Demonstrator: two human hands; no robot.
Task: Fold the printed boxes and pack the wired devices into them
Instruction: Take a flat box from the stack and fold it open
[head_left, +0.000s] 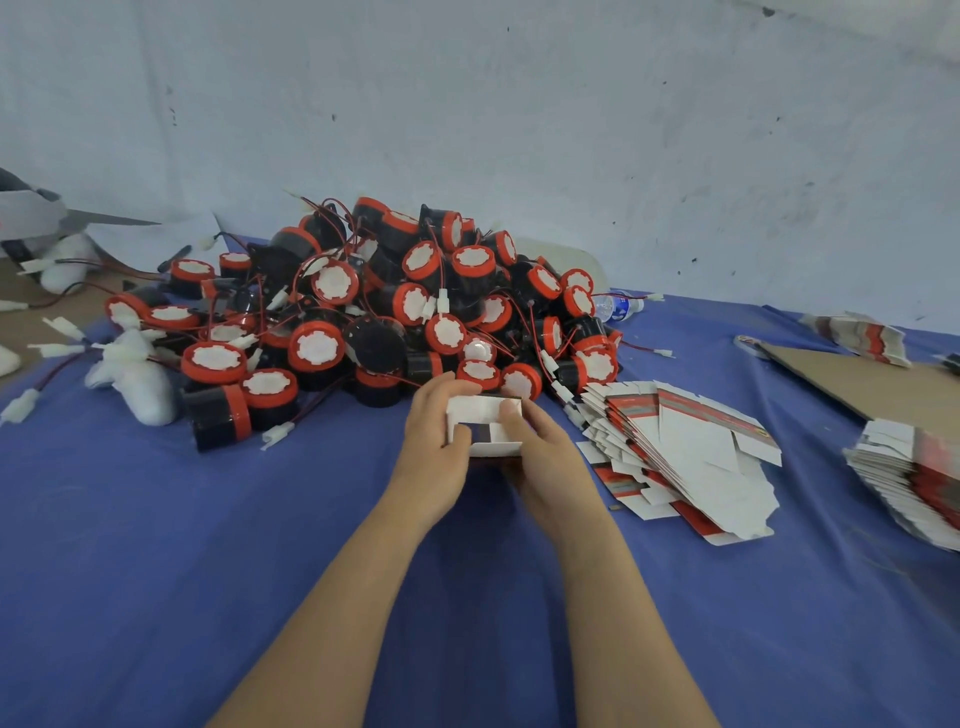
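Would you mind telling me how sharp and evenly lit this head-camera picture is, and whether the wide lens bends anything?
Head view: light is soft and even, no hard shadows or glare; the box between the left hand and right hand is slightly soft; the far-right stack of flat boxes is smeared; the blue cloth's far edge bows from wide-angle distortion.

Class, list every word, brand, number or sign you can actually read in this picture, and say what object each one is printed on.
No text can be read.
Flat printed boxes: red and grey printed bands, lettering too blurred.
Second stack of flat boxes: print blurred.
Water bottle: blue label, too small.
Box in the left hand and right hand: only a dark band and plain white flaps show.
Wired devices: white caps, no lettering seen.
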